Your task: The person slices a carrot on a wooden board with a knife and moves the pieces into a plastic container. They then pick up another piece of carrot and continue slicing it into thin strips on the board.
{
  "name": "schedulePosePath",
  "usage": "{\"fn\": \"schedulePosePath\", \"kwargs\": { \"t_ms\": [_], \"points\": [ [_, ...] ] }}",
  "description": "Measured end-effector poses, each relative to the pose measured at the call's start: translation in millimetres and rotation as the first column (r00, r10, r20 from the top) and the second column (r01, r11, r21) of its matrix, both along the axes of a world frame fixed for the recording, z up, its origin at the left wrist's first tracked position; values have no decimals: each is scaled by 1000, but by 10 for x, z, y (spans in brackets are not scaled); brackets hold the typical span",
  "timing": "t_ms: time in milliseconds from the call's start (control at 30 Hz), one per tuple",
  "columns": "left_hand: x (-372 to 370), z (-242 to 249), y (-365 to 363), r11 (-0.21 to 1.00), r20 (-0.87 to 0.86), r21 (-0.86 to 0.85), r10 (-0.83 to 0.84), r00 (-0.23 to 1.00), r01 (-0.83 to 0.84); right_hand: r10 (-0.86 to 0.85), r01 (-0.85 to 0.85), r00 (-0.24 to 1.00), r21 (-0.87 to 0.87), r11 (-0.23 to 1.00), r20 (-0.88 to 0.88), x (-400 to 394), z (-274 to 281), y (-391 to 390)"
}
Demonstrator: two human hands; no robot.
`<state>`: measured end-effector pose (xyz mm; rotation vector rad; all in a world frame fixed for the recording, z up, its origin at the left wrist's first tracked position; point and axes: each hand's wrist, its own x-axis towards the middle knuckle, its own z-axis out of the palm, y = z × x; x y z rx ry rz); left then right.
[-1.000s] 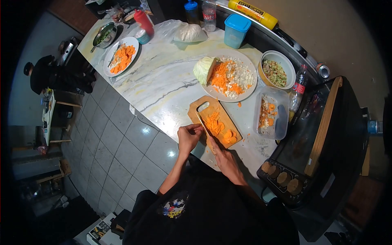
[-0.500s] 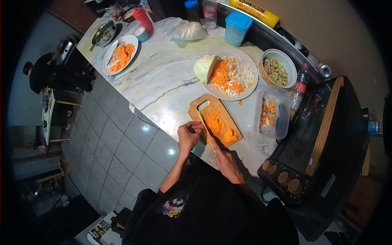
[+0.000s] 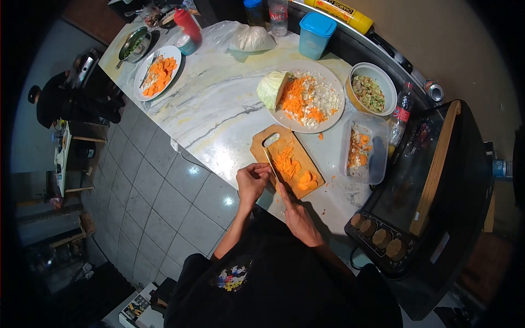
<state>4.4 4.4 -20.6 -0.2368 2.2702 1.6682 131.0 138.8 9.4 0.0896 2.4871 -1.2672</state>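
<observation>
My right hand (image 3: 301, 220) is wrapped around the handle of a knife (image 3: 275, 174), its blade pointing away from me over the left side of a wooden cutting board (image 3: 305, 157). Close against the blade, my left hand (image 3: 252, 183) is closed in a pinch; whatever its fingertips hold is hidden. Thin carrot strips (image 3: 285, 160) are heaped mid-board, beside the knife. Nearer the board's right end lie round carrot slices (image 3: 307, 180). Beyond the board, a large plate (image 3: 328, 121) carries a cut cabbage (image 3: 272, 90), shredded carrot (image 3: 297, 98) and chopped white pieces (image 3: 322, 94).
Right of the board stand a clear plastic container (image 3: 377, 174) with scraps, a bowl (image 3: 352, 98) of chopped vegetables and a black oven (image 3: 437, 257). A plate (image 3: 174, 80) of carrot slices sits far left, near a metal pan (image 3: 143, 50). Another person (image 3: 60, 101) stands across the room.
The view has shifted slightly. My right hand and the knife have shifted a little toward me, while my left hand keeps its pinch near the blade.
</observation>
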Motion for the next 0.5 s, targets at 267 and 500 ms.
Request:
{"fn": "schedulePosePath", "kwargs": {
  "t_ms": [267, 500],
  "points": [
    [-9, -5, -13, 999, 1, 23, -25, 1000, 25, -14, 16, 998, 23, 1000, -60, -21, -76, -76],
    [-24, 66, -17, 998, -29, -48, -43, 999, 41, -7, 20, 997, 173, 985, -78, -6, -107, -80]
  ]
}}
